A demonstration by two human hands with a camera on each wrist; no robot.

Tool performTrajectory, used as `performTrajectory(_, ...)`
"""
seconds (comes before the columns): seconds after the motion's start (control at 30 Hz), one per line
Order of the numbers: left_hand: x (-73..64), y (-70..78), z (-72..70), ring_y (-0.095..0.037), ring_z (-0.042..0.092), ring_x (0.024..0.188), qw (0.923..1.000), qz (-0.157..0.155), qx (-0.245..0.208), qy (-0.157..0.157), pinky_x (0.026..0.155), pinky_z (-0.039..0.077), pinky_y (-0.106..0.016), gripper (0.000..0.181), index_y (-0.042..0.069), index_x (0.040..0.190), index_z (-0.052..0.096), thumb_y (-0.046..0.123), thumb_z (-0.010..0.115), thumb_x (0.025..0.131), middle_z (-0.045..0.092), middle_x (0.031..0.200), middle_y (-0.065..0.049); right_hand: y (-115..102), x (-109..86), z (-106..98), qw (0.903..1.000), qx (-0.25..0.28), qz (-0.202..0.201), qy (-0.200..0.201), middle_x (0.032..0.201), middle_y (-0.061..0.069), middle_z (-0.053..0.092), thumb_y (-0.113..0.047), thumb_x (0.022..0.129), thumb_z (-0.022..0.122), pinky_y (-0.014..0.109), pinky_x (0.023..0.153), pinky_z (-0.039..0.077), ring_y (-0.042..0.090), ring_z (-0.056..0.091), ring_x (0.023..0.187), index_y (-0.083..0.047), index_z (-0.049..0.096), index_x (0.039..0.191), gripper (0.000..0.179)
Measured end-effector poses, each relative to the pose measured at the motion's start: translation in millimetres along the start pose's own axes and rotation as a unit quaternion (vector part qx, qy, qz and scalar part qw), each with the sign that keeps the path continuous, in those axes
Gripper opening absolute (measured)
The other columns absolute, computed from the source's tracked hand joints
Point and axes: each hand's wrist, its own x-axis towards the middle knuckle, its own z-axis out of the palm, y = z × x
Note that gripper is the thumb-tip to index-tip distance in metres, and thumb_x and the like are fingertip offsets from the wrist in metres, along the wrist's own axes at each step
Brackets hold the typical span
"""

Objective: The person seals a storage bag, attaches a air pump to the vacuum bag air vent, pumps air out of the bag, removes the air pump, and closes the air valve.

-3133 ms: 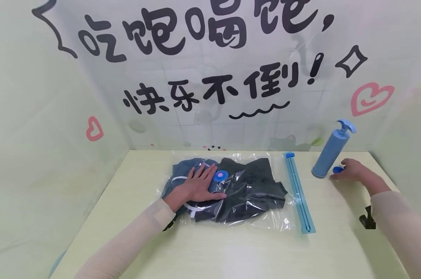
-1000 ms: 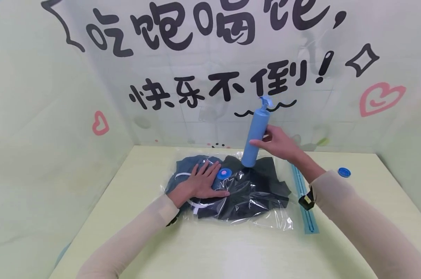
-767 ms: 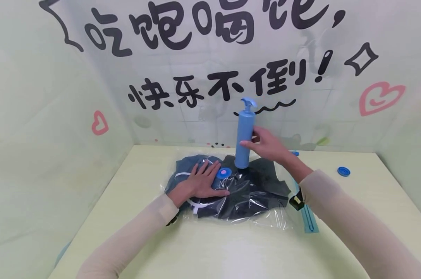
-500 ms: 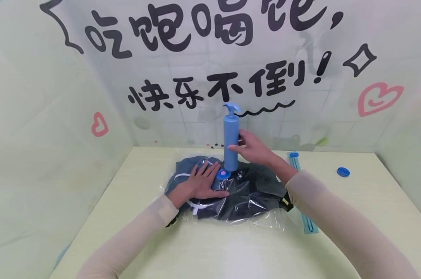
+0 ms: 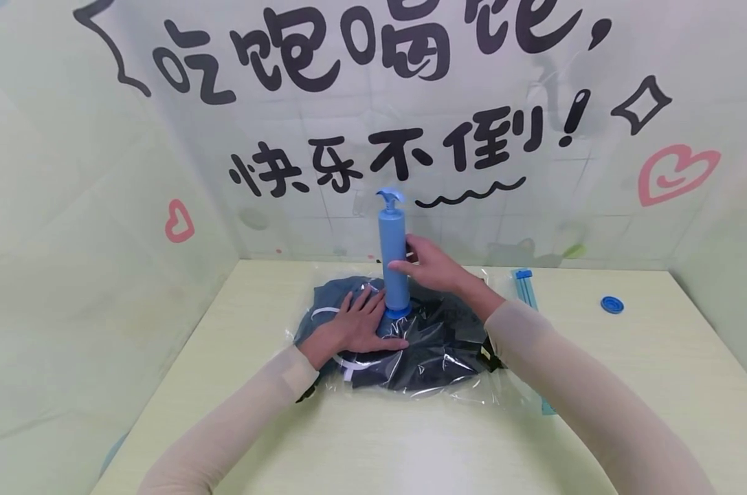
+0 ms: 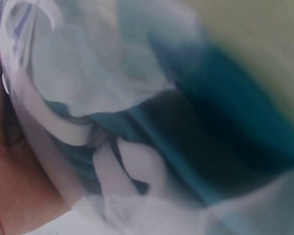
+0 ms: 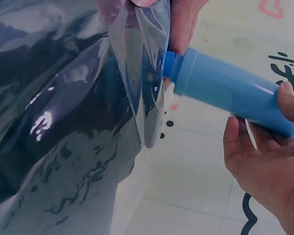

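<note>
1. The right hand (image 5: 431, 267) grips a smooth plastic cylindrical pump (image 5: 393, 254), upright on the valve (image 5: 398, 313) of a clear, wrinkled bag (image 5: 472, 397) near the table's (image 5: 410, 447) back edge.
2. The left hand (image 5: 351, 328) lies flat, fingers spread, over the bag's dark cloth (image 5: 431, 350).
3. A round cap (image 5: 612, 305) sits toward the back right corner.
4. Beyond the pale table, a whitish wall (image 5: 348, 237) bears black lettering (image 5: 404, 155).

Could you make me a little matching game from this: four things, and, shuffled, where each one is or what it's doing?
1. pump
2. blue disc
3. left hand
4. right hand

A. spread on the clear bag
B. gripping the pump
C. lying on the table, toward its right side
D. upright at the blue valve

Pairs: 1-D, 2-C, 3-A, 4-B
</note>
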Motion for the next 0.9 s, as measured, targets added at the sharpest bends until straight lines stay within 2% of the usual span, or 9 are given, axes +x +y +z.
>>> performTrajectory(0.4,-2.4,-7.3,-0.8,-0.033,-0.005,0.153,0.9999,0.013,-0.011,0.002,0.117,0.001,-0.06,0.109,0.015,0.164,0.006,0.083,0.044,0.088,0.006,0.169,-0.003,2.2,1.1,8.2,0.9991,-0.025,-0.007,-0.034,0.132,0.023,0.057,-0.014,0.102,0.065,0.048,0.1,0.047,0.035,0.06,0.117,0.008,0.046,0.139,0.048)
performTrajectory(0.63,-3.8,-7.2,-0.4,-0.034,-0.004,0.153,0.9997,0.022,-0.013,0.001,0.117,0.001,-0.06,0.109,0.012,0.164,0.011,0.083,0.043,0.088,0.009,0.169,-0.006,-0.9,3.5,11.0,0.9967,-0.049,-0.002,-0.065,0.132,0.019,0.058,-0.019,0.103,0.064,0.047,0.1,0.047,0.033,0.059,0.119,0.005,0.045,0.14,0.048)
performTrajectory(0.8,-4.9,-5.7,-3.1,-0.034,-0.003,0.153,0.9993,0.028,-0.025,0.006,0.117,0.001,-0.06,0.107,0.013,0.164,0.01,0.08,0.045,0.09,0.01,0.169,-0.006,-2.1,2.2,10.0,0.9972,-0.056,0.01,-0.049,0.131,0.02,0.057,-0.02,0.102,0.065,0.048,0.099,0.047,0.033,0.059,0.118,0.005,0.044,0.141,0.051)
performTrajectory(0.9,-4.4,-8.4,-5.0,-0.035,-0.002,0.152,0.9982,0.04,-0.043,0.011,0.117,0.002,-0.062,0.103,0.013,0.164,0.01,0.077,0.046,0.092,0.011,0.169,-0.006,-1.0,0.7,10.6,0.9978,-0.058,0.0,-0.031,0.128,0.021,0.058,-0.02,0.101,0.067,0.048,0.097,0.048,0.033,0.059,0.116,0.006,0.045,0.139,0.051)
